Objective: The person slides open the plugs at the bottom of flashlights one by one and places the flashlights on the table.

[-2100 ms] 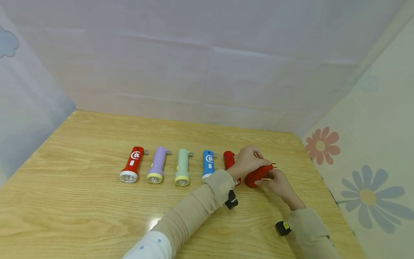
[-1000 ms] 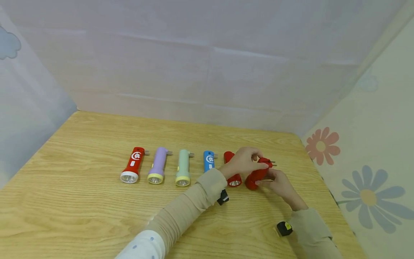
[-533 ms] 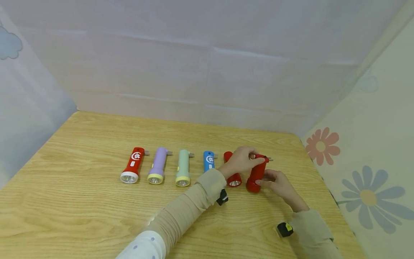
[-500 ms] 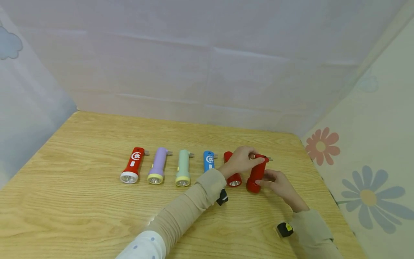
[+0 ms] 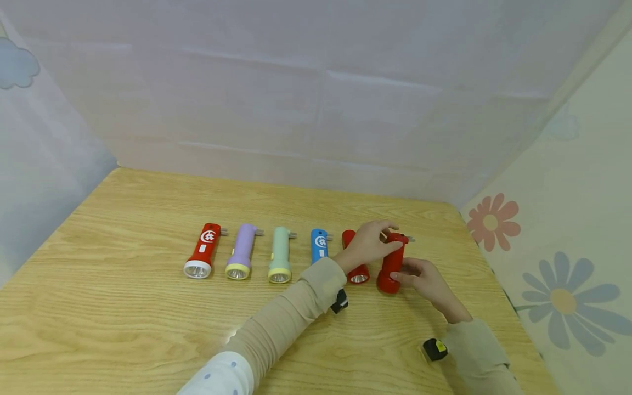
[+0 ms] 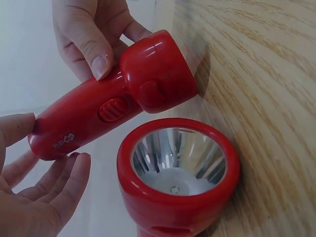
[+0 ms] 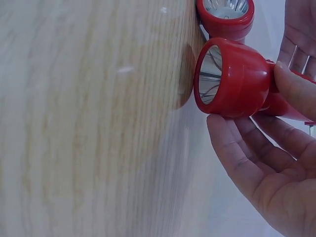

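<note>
Between both hands a red flashlight [image 5: 391, 270] leans with its lamp end down at the table and its plug end raised. My left hand [image 5: 367, 245] pinches the tail end between thumb and fingers. My right hand [image 5: 423, 281] holds it near the lamp head, thumb on the body in the left wrist view. A sliding switch and a small white print show on its side there. Just left of it lies a second red flashlight [image 6: 177, 187], lens facing outward, partly covered by my left hand and wrist in the head view.
Leftward in a row lie a blue flashlight [image 5: 319, 244], a green one [image 5: 280, 255], a purple one [image 5: 242, 251] and a red-and-white one [image 5: 203, 250], prongs pointing right. Black wrist devices [image 5: 434, 349] sit by the sleeves. Curtain walls [image 5: 316, 99] border the wooden table [image 5: 123, 329].
The held red flashlight has tipped from a strong rightward slant to nearly upright, its pronged end swinging left and up. Both hands keep their hold. The row of other flashlights stays put.
</note>
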A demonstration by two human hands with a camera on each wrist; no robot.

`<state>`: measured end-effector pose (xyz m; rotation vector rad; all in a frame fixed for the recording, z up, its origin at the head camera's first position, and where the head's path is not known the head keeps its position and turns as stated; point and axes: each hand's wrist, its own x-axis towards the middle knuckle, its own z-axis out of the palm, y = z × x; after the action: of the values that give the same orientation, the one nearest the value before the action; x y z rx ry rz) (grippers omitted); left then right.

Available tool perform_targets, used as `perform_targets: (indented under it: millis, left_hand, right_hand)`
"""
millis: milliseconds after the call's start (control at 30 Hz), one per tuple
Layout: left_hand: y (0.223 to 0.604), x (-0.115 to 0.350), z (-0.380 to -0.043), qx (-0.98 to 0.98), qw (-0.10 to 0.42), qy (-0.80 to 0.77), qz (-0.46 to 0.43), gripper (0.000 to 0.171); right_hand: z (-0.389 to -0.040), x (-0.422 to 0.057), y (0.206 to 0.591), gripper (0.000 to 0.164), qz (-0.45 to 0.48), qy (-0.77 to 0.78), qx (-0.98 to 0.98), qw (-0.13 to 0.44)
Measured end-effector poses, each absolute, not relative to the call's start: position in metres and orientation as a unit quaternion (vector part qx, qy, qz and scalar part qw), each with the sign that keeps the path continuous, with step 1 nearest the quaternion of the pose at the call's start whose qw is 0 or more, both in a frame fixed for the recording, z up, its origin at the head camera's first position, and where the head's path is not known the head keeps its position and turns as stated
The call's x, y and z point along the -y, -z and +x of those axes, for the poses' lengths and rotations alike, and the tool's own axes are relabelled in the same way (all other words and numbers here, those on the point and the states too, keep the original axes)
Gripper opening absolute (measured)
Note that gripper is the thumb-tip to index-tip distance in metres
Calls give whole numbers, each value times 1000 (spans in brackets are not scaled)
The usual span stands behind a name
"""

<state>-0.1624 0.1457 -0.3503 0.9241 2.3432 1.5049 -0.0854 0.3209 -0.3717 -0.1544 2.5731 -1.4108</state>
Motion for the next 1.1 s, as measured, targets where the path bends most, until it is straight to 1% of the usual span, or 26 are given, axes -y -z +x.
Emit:
perform_targets:
  millis: [133, 233, 400, 600, 700, 900, 1100]
  left_hand:
    - [352, -147, -164, -787, 84, -513, 331, 26]
    - [352, -148, -163, -790, 73, -508, 334, 23]
    - [352, -149, -163, -796, 68, -507, 323, 24]
    - [353, -150, -163, -803, 73, -511, 298, 26]
    - [354, -151, -164, -804, 76, -513, 289, 26]
    - [356, -150, -165, -808, 73, -513, 282, 27]
    - [360, -149, -166, -814, 66, -494, 298, 33]
  right_hand:
    - [-86, -320, 371, 37, -51, 492, -862, 109]
    - [-85, -319, 370, 37, -44, 488, -865, 109]
    - [-83, -316, 368, 39, -32, 432, -897, 88]
    - [-77, -309, 367, 47, -24, 375, -923, 87]
    - [-76, -307, 367, 45, -28, 345, -935, 78]
    - [-76, -303, 368, 41, -23, 334, -940, 73]
    - [-75, -300, 366, 40, -12, 321, -944, 75]
